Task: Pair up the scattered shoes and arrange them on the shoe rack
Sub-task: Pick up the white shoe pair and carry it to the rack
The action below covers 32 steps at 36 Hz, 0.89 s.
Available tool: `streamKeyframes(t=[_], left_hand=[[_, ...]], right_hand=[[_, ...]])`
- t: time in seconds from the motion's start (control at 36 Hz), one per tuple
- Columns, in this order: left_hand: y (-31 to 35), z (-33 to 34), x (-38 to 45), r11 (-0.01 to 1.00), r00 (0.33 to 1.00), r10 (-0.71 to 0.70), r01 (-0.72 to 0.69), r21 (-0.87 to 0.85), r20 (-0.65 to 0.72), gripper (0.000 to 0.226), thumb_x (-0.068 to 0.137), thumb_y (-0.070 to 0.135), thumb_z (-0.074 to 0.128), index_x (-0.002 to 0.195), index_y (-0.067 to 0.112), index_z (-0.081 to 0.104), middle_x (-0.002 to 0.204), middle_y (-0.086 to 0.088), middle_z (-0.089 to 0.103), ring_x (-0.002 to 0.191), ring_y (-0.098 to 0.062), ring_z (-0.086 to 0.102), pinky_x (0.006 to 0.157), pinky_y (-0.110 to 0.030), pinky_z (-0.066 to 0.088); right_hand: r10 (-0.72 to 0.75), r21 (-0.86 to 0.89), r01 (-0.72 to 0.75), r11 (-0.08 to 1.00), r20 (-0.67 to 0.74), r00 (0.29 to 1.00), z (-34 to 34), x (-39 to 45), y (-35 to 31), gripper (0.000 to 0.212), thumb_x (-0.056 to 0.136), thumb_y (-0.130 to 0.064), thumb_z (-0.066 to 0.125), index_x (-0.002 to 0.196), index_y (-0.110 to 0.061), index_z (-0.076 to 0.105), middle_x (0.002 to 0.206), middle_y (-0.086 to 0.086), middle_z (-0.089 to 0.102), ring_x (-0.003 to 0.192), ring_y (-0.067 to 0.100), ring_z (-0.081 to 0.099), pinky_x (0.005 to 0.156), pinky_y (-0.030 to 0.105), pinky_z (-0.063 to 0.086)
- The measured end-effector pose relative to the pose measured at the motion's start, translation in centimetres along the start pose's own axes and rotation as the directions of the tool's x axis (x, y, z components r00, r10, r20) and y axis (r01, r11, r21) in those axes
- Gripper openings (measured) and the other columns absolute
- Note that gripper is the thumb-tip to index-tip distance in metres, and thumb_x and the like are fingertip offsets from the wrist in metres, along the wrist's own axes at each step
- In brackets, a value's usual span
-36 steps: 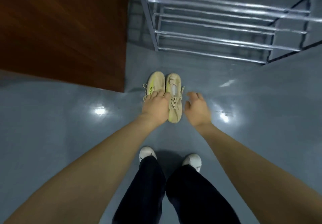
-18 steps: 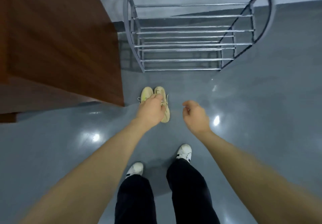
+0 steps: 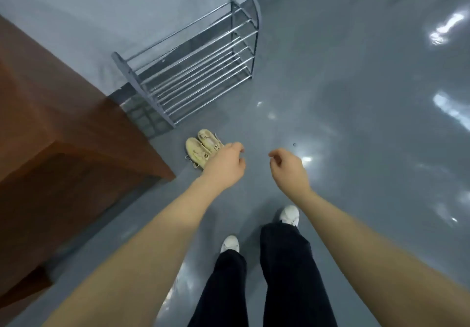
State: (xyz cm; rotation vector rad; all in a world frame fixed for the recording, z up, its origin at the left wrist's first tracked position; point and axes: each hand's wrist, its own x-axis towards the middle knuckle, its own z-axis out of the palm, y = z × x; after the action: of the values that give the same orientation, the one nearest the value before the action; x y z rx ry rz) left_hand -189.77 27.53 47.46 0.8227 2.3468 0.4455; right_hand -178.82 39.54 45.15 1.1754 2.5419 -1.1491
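The two worn beige lace-up sneakers point(image 3: 203, 148) lie side by side and touching on the glossy grey floor point(image 3: 356, 123), toes pointing roughly toward the rack, which reads as a pair already matched and set down together so that one reach can lift both. They sit just beyond and to the left of the left hand's fingers point(image 3: 235, 147), partly hidden behind the knuckles; the left hand point(image 3: 225, 166) hangs above them with its fingers loosely curled and a little apart, holding nothing, and whether it touches the shoes cannot be told. The right hand point(image 3: 288, 167) floats level with it, well apart from the sneakers, its fingers point(image 3: 276, 154) likewise bent and relaxed around nothing, probably idle for balance. Farther out from the left fingertips, the chrome-barred shoe rack with dark grey arched end frames point(image 3: 198, 72) stands against the pale wall with no shoes visible on its tiers, so the arranging seems barely begun. To the left of the fingers rises a reddish-brown wooden cabinet point(image 3: 63, 135), its corner near the pair. Below the hands, the person's black trousers point(image 3: 284, 263) and white shoes point(image 3: 290, 214) stand mid-stride on the floor.
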Motion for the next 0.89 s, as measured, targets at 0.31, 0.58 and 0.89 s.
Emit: streamKeyframes(t=[0.31, 0.58, 0.89], left_hand=[[13.1, 6.7, -8.8, 0.941, 0.946, 0.272, -0.300, 0.156, 0.178, 0.029, 0.091, 0.015, 0.047, 0.118, 0.009, 0.056, 0.119, -0.012, 0.060, 0.113, -0.031, 0.054, 0.096, -0.038, 0.042], [27.6, 21.6, -20.8, 0.825, 0.797, 0.435, -0.540, 0.169, 0.419, 0.028, 0.093, 0.014, 0.046, 0.118, 0.006, 0.056, 0.119, -0.015, 0.059, 0.110, -0.032, 0.056, 0.094, -0.038, 0.044], [42.8, 38.9, -35.5, 0.610, 0.521, 0.558, -0.785, 0.106, 0.646, 0.030, 0.093, 0.015, 0.047, 0.120, 0.006, 0.056, 0.117, -0.013, 0.060, 0.109, -0.031, 0.056, 0.096, -0.039, 0.044]], right_hand=[[0.286, 0.189, -0.251, 0.949, -0.189, 0.939, -7.8, -16.5, 11.0, 0.025, 0.091, -0.015, 0.043, 0.109, -0.015, 0.060, 0.102, 0.007, 0.065, 0.095, 0.027, 0.058, 0.073, 0.033, 0.042], [0.551, 0.367, -0.445, 0.817, -0.270, 0.790, -12.6, -34.5, 27.5, 0.026, 0.093, -0.014, 0.043, 0.113, -0.015, 0.059, 0.103, 0.007, 0.065, 0.092, 0.028, 0.059, 0.069, 0.030, 0.040], [0.798, 0.570, -0.565, 0.596, -0.348, 0.491, -16.0, -54.7, 43.7, 0.025, 0.092, -0.015, 0.044, 0.112, -0.014, 0.059, 0.109, 0.004, 0.064, 0.101, 0.026, 0.057, 0.072, 0.030, 0.038]])
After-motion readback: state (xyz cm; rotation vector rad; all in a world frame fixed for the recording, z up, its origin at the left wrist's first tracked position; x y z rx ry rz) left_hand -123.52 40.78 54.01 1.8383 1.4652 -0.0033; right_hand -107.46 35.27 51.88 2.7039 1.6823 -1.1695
